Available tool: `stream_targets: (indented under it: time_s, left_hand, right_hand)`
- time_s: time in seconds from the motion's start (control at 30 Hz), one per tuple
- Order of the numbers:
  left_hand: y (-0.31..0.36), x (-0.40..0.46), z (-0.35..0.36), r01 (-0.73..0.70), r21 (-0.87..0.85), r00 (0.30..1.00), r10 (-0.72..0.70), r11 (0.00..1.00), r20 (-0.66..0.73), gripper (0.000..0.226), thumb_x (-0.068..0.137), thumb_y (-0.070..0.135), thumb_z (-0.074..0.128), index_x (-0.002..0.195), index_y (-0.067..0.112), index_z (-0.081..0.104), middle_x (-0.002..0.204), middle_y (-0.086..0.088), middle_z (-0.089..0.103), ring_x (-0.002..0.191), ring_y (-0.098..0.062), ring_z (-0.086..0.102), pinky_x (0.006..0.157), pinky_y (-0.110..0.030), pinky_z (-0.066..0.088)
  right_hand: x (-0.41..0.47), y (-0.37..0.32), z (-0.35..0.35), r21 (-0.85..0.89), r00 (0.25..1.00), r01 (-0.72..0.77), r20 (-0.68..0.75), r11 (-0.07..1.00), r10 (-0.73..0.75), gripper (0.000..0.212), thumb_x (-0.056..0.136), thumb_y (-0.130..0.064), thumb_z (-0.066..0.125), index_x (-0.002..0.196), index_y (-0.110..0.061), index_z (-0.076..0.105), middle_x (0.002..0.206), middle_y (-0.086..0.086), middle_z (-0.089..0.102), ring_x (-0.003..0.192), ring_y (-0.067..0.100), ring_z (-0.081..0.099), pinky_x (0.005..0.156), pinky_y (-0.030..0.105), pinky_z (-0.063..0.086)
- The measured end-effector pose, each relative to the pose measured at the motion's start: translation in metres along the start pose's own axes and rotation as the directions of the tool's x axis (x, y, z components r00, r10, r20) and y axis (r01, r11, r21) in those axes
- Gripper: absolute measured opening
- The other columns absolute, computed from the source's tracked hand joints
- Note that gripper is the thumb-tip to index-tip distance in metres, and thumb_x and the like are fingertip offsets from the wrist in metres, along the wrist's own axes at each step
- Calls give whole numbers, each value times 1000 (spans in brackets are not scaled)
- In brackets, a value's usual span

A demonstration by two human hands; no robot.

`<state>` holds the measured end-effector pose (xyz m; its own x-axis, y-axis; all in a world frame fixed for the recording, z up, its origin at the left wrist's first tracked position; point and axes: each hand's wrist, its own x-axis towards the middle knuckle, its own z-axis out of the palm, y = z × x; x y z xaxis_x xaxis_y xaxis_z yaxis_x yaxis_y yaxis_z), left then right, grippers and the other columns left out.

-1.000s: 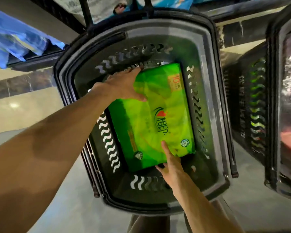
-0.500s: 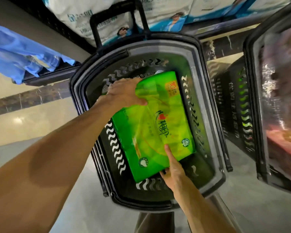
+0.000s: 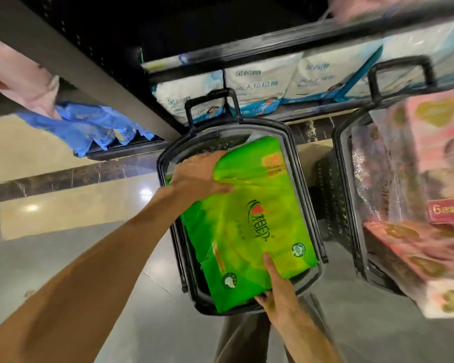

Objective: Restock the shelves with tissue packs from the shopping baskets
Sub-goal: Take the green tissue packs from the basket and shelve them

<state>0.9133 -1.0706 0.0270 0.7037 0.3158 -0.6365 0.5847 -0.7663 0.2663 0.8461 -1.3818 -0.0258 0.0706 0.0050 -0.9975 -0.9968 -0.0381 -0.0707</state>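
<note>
A big green tissue pack [image 3: 249, 221] is raised above a black shopping basket [image 3: 309, 205] that stands on the floor. My left hand [image 3: 197, 176] grips the pack's far left corner. My right hand [image 3: 275, 292] holds its near edge, thumb on top and fingers underneath. Black shelves [image 3: 294, 43] rise behind the basket, the dark upper bay showing no goods.
A second black basket [image 3: 351, 195] at the right holds pink tissue packs [image 3: 430, 158] piled high. White and blue packs [image 3: 262, 85] fill the lower shelf behind the green pack's basket. Blue packs [image 3: 84, 127] and pink packs [image 3: 24, 79] sit on a shelf at the left. The floor is shiny tile.
Both hands have lifted the green pack up out of the basket toward me. The view has risen, bringing the shelves into sight.
</note>
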Motion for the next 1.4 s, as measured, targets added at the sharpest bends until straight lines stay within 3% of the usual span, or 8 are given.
stream_targets:
  time_s: [0.1,0.3,0.5,0.7,0.83,1.0,1.2,1.4]
  left_hand:
    - [20,-21,-18,-48,7,999,49,999,-24,104,71,78,71,157,40,25,157,1,44,141,-28,45,113,-48,40]
    - [41,-82,-60,-52,-142,981,24,989,-193,96,77,66,77,156,35,33,152,-3,51,136,-28,50,106,-39,41]
    - [35,-153,-96,59,-455,935,-208,889,-286,96,74,65,80,154,36,35,147,0,56,131,-28,55,105,-42,48]
    - [42,-232,-139,-95,-699,863,-291,709,-413,85,73,63,81,147,40,44,131,17,62,118,-9,60,98,-33,50]
    - [55,-280,-179,-188,-734,801,-331,652,-499,87,73,65,81,147,40,43,134,15,62,120,-11,60,101,-38,50]
    - [75,-323,-227,-285,-764,741,-372,579,-559,91,76,49,84,152,33,37,135,13,55,115,-7,54,96,-26,46]
    - [85,-337,-267,-299,-709,630,-426,639,-650,105,60,85,72,147,41,34,135,1,50,124,-23,52,102,-54,51]
    - [105,-324,-308,-407,-673,540,-432,617,-722,103,66,66,84,150,36,32,140,1,49,128,-21,51,104,-52,50]
  right_hand:
    - [-32,-5,-10,8,998,60,-3,998,-60,79,70,-47,86,141,-32,56,126,7,73,103,28,69,79,43,58]
    - [-99,-42,-24,-82,951,308,63,948,-304,53,85,-42,77,135,-40,59,123,-4,74,113,29,68,93,47,55]
    - [-162,-111,-19,-234,808,589,196,774,-556,83,58,-51,95,131,-25,66,120,-2,76,111,23,73,103,55,53]
    - [-259,-162,3,-295,633,774,358,560,-686,48,80,-20,84,125,-18,68,113,3,78,94,13,77,68,24,62]
    - [-330,-184,16,-286,506,862,418,419,-754,43,83,-9,83,119,-25,66,108,-5,77,92,7,76,68,19,59]
    - [-405,-205,28,-259,390,918,447,301,-805,39,82,-8,83,111,-26,63,102,-9,75,82,-1,74,64,15,57]
    - [-455,-243,38,-249,281,952,484,178,-829,90,66,-39,93,141,-21,45,124,-4,67,109,14,68,90,36,59]
    - [-492,-300,66,-188,129,982,557,26,-821,88,71,-30,91,142,-22,41,126,-9,64,109,3,65,93,28,58]
